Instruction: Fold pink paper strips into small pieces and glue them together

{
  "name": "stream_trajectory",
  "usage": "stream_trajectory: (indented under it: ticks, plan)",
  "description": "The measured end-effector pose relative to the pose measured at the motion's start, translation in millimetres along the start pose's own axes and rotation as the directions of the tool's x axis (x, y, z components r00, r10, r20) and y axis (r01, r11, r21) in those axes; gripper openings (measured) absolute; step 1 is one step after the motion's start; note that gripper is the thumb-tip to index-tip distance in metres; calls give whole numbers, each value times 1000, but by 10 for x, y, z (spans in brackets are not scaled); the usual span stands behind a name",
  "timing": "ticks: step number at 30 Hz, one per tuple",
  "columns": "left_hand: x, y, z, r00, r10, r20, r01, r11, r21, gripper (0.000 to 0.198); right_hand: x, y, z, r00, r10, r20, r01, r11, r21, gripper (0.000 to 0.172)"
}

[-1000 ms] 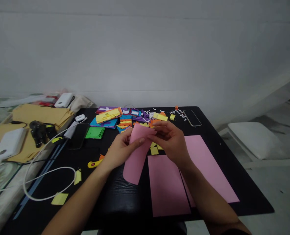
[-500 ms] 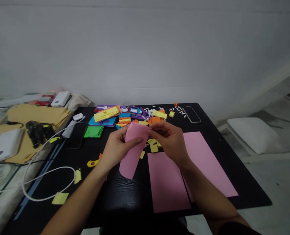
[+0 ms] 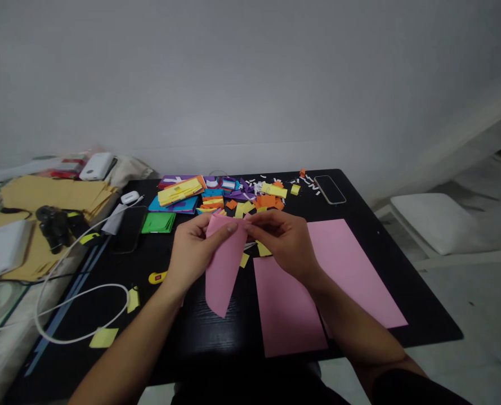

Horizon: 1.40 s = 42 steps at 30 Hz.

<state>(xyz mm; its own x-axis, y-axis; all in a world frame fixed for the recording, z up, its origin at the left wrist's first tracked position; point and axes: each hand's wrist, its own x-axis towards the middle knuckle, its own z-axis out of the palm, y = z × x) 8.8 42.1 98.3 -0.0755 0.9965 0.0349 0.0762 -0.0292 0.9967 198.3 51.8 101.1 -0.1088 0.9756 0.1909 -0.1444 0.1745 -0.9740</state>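
A piece of pink paper hangs above the black table, curved, between my two hands. My left hand is closed on its left side, thumb flat on the front. My right hand pinches the upper right edge between thumb and fingers. Below my right forearm lies a pink sheet, flat on the table. A larger pink sheet lies to its right, partly covered by the arm. Small yellow paper pieces are scattered just behind the held paper.
Folded coloured paper and a green stack sit at the back left. One phone lies back right, another on the left. A yellow cutter is beside my left forearm. A white cable loops at left.
The held pink paper has turned to hang more upright, and both hands have shifted slightly left. The whole view has shifted a little as well.
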Motion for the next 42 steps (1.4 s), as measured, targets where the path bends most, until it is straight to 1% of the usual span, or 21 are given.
stream_trajectory:
  ticks: [5, 7, 9, 12, 17, 21, 25, 36, 42]
  plan:
    - [12, 15, -7, 998, -18, 58, 18, 1000, -4, 36, -17, 17, 6, 1000, -6, 5, 6, 1000, -12, 24]
    - [20, 19, -21, 995, -50, 82, 52, 998, -28, 35, -19, 22, -3, 1000, -17, 20, 17, 1000, -2, 23]
    - [27, 21, -38, 989, -104, 110, 112, 991, -75, 36, -13, 13, -24, 998, -25, 63, 24, 1000, 17, 22]
    - [35, 26, -61, 971, -175, 163, 202, 966, -161, 36, 6, -19, -66, 987, -26, 158, 18, 998, 54, 22]
    - [42, 36, -75, 956, -217, 198, 261, 936, -237, 37, 43, -50, -105, 972, 7, 234, -41, 989, 143, 17]
    - [42, 45, -86, 952, -223, 211, 273, 929, -249, 37, 58, -47, -109, 965, 49, 257, -101, 976, 194, 19]
    - [38, 55, -92, 950, -230, 211, 279, 929, -244, 37, 59, -47, -110, 967, 57, 249, -110, 972, 208, 20]
    - [8, 87, -64, 946, -217, 239, 274, 931, -239, 32, 55, -94, -137, 962, 9, 272, -42, 992, 116, 17]
    - [-6, 87, -79, 943, -186, 275, 242, 953, -185, 28, 53, -95, -150, 956, -26, 292, 6, 998, 67, 15]
